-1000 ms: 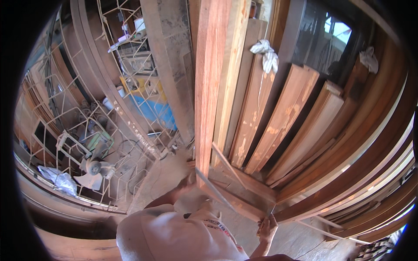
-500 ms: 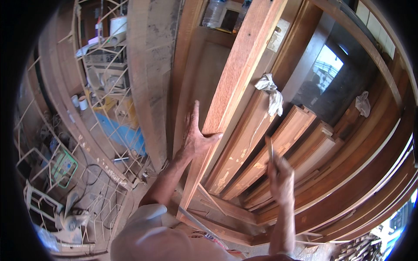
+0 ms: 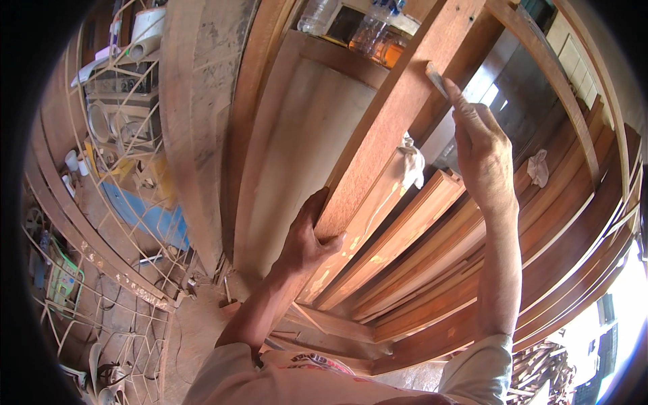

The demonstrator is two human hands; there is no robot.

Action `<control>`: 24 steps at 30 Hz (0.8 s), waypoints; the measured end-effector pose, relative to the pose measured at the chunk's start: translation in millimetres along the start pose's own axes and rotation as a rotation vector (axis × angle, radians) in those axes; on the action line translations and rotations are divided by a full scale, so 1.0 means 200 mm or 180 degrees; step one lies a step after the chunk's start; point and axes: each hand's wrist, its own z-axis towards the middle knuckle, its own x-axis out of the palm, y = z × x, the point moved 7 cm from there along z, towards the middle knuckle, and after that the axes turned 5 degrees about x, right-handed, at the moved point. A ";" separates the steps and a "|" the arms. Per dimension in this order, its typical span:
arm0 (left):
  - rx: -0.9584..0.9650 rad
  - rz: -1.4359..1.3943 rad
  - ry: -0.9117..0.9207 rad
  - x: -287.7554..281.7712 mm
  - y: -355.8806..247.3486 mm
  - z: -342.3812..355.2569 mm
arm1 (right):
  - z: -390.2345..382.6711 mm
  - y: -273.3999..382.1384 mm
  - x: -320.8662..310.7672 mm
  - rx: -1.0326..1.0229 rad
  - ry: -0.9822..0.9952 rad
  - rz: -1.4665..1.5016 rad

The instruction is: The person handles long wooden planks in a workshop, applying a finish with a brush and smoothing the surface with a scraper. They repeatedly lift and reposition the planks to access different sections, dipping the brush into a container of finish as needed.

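A long reddish wooden beam (image 3: 378, 145) slants up through the middle, from near my body to the top edge. My left hand (image 3: 305, 236) grips its lower part, with the thumb over the near face and the fingers around the far edge. Higher up, my right hand (image 3: 484, 138) is closed on a narrow, flat scraper-like tool (image 3: 437, 78). The tool's end touches or lies just over the beam's face near the top; its handle is mostly hidden in my fingers. A crumpled white cloth (image 3: 412, 162) hangs on a plank just right of the beam.
Several wooden planks (image 3: 398, 239) lean in a row at the right, with another rag (image 3: 537, 168) among them. Plastic bottles (image 3: 378, 34) stand at the top. To the left are a metal lattice (image 3: 128, 196) and a blue panel (image 3: 145, 212). Scrap wood (image 3: 543, 368) lies at lower right.
My right hand has risen from beside the leaning planks to the beam's upper part, bringing the tool to its face. My left hand has closed around the beam. The view has shifted.
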 end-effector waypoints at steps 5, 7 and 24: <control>-0.0138 -0.0087 -0.0069 -0.05 -0.03 0.01 | 0.01 0.11 -0.03 -0.0204 0.0429 -0.1044; -0.0150 -0.0093 -0.0065 -0.06 -0.03 0.00 | 0.01 0.15 -0.09 -0.0195 0.0627 -0.1360; -0.0079 -0.0039 0.0000 -0.01 0.00 -0.01 | 0.03 0.26 -0.20 -0.0311 0.0612 -0.1937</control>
